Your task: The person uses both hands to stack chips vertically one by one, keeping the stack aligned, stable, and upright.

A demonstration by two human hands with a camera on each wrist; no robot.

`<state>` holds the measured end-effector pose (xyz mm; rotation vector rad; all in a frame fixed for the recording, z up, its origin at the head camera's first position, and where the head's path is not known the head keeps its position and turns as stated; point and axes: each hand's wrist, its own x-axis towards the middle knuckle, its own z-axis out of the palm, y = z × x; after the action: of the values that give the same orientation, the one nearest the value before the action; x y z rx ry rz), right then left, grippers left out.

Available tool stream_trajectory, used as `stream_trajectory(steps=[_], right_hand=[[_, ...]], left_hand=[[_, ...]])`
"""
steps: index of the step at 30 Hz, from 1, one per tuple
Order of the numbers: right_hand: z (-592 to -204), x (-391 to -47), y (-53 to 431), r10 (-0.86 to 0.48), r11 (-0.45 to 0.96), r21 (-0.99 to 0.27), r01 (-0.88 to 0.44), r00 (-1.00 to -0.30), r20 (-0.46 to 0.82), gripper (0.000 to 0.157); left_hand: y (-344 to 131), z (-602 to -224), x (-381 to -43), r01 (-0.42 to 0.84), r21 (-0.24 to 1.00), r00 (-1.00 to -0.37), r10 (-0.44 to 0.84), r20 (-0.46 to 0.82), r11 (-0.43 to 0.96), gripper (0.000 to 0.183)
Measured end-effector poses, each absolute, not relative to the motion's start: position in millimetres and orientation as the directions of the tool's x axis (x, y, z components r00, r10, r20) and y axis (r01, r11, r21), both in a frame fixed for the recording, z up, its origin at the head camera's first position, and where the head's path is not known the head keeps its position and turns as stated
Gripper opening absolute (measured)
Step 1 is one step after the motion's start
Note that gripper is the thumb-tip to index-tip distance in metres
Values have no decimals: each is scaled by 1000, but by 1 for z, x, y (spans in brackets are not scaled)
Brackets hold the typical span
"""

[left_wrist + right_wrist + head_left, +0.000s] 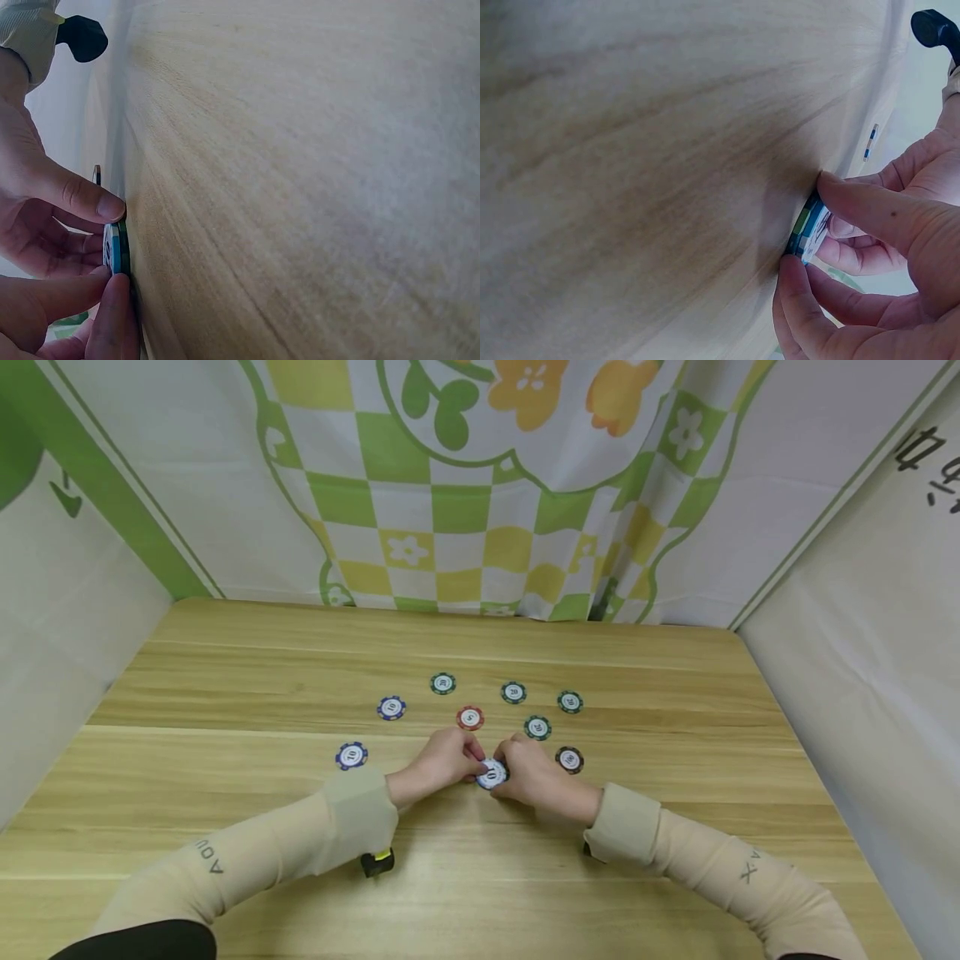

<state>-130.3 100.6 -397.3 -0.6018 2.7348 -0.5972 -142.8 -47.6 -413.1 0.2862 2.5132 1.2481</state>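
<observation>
Between both hands, low over the wooden table (480, 893), is a small stack of poker chips (491, 773). Its top chip is white with a 10 and a blue rim; a dark green edge shows under it in the left wrist view (117, 251). My left hand (442, 758) pinches the top chip from the left, its thumb on the face. From the right, my right hand (534, 772) grips the stack's rim between thumb and fingers, as the right wrist view of the stack (808, 225) shows.
Beyond the hands lie a red 5 chip (470, 718) and several green 20 chips (537, 727). Two blue 10 chips (352, 756) lie to the left, a black 100 chip (570, 760) beside the right hand. A patterned curtain (480, 527) hangs behind the table.
</observation>
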Motion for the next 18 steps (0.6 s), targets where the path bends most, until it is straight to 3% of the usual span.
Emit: stream_trajectory(steps=[18], right_hand=[[-398,-130,100,-460,821,-448,-354,-875,-151,32]], left_hand=[[-45,-412,-143,115,741,-925,344,-163,661,10]])
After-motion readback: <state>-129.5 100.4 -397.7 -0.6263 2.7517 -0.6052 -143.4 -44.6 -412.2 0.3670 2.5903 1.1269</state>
